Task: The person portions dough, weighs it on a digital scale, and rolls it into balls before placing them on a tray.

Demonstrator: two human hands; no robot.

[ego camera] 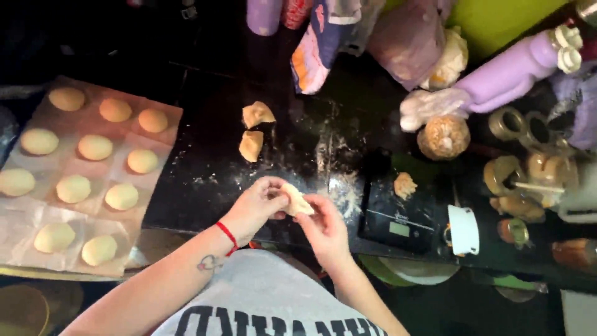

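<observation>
I hold a small dough piece between my left hand and right hand, fingers curled around it, above the table. It looks soft, light and squishy, so I pinch its edges gently.

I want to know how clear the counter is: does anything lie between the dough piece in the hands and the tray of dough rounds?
Nothing visible. Both hands hold the dough piece; only floured black counter separates it from the tray.

Dough piece half hidden by hands
</observation>
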